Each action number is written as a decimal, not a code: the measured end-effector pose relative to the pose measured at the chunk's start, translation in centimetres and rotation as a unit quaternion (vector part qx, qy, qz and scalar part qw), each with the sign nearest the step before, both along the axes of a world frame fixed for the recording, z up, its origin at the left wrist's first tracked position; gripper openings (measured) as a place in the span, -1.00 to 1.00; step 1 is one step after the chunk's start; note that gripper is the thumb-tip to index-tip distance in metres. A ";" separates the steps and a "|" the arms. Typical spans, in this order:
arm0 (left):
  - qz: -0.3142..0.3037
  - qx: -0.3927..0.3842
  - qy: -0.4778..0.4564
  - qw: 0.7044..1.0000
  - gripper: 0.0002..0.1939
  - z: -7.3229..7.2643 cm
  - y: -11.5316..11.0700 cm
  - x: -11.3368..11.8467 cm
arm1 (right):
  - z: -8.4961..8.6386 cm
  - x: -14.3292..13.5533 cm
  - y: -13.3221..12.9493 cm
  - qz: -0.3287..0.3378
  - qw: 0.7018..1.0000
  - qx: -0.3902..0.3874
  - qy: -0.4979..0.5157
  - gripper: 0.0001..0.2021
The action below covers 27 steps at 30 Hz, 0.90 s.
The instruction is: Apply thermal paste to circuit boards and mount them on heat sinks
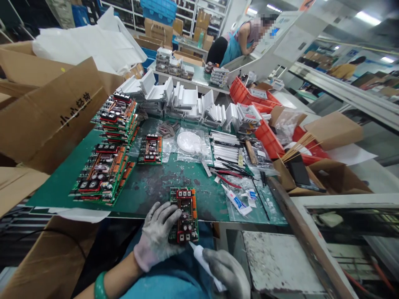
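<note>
Circuit board (187, 216) overhangs the scuffed green tabletop's (212, 203) near edge, gripped by my left hand (157, 232); my right hand (229, 270) is closed around a white tube (200, 253). Beyond are metal heat sinks (185, 99) and a leaning person (233, 52).

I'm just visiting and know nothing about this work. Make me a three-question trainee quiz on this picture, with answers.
1. Multiple choice: what does the person's right hand hold?
A) scissors
B) a white tube
C) a hammer
2. True or false: the left hand wears a glove and touches a circuit board.
3. Fill the gap: in this view, the red crates are to the ____ of the silvery metal parts.

Key:
1. B
2. True
3. right
</note>
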State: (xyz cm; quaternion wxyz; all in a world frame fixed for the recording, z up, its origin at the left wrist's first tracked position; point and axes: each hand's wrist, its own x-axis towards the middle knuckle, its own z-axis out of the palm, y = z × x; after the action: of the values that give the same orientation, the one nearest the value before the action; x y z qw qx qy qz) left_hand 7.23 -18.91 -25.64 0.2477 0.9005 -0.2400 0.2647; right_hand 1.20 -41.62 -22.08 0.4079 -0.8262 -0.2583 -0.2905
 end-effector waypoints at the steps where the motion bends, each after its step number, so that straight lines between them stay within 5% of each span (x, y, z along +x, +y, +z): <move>1: 0.000 0.000 0.001 1.000 -0.32 0.0 0.0 0.0 | 0.5 0.1 0.2 0.017 0.999 -0.028 -0.008 -0.75; 5: -0.005 0.006 0.003 1.000 -0.34 0.3 0.0 0.0 | 3.2 0.7 2.4 0.055 0.987 -0.134 -0.067 -0.84; 10: -0.001 -0.012 0.010 1.000 -0.51 0.8 -0.2 0.0 | 6.0 1.8 5.4 0.103 0.976 -0.183 -0.063 -0.72; 16: 0.002 -0.019 0.006 1.000 -0.59 0.8 -0.3 0.1 | 5.5 1.6 6.6 0.054 0.976 -0.190 -0.087 -0.77; 20: -0.004 -0.006 0.011 1.000 -0.46 0.7 -0.1 0.0 | 4.5 1.0 4.3 0.049 0.984 -0.158 -0.065 -0.81; 24: -0.014 0.009 0.005 1.000 -0.27 0.8 0.1 0.0 | 2.9 1.4 1.3 -0.020 1.000 0.017 0.005 -0.78; 27: -0.037 0.004 -0.012 0.999 -0.33 1.2 0.0 0.0 | 1.5 3.0 0.9 -0.177 0.933 0.294 0.107 -0.77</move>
State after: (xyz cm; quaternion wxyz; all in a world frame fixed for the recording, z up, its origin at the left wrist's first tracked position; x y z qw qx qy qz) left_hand 7.21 -18.88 -24.40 0.2512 0.8885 -0.2772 0.2657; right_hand 4.23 -40.72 -20.62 0.5994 -0.7282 0.0346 -0.3307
